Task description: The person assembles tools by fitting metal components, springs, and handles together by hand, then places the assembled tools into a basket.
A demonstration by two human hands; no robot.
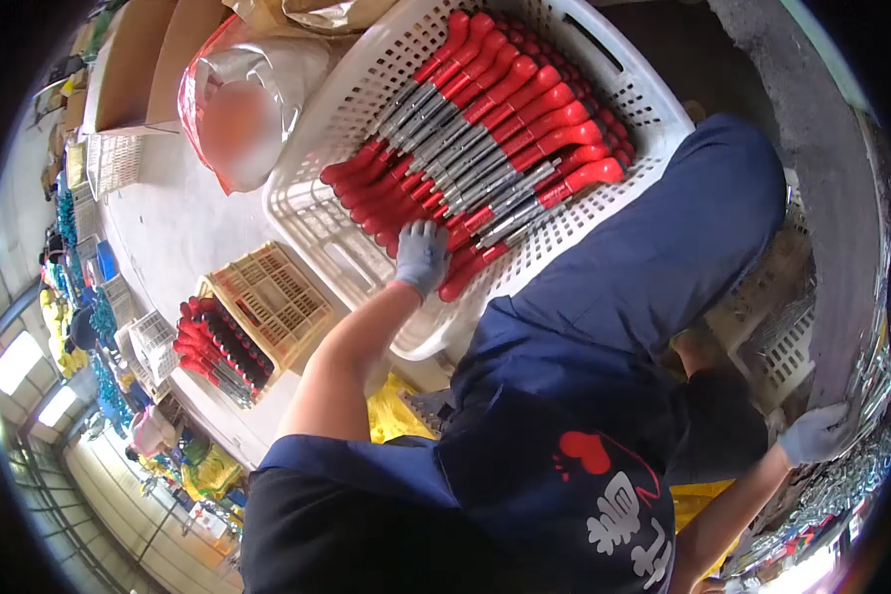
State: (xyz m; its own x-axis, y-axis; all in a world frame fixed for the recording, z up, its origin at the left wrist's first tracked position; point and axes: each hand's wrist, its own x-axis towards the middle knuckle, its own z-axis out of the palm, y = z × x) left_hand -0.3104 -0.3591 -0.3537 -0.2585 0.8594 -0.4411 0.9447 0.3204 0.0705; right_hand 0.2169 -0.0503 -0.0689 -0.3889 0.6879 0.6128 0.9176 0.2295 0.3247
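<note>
A grey-white glove covers my left hand [424, 257], whose fingers curl over the red end of a tool at the near side of a large white perforated basket [351, 267]. Rows of red-and-silver tools [485, 124], red at both ends with bare metal between, lie stacked in this basket. Far to the right, my gloved right hand [814, 434] is beside a heap of small shiny metal parts [827, 515]. Its fingertips are too unclear to show whether they grip anything.
A beige crate [282, 297] holding more red-ended tools stands on the floor at left. Behind it are a red-and-white sack [252, 89] and a cardboard box [134, 69]. My bent knee [733, 188] is beside the basket. A grey ledge [841, 247] runs along the right.
</note>
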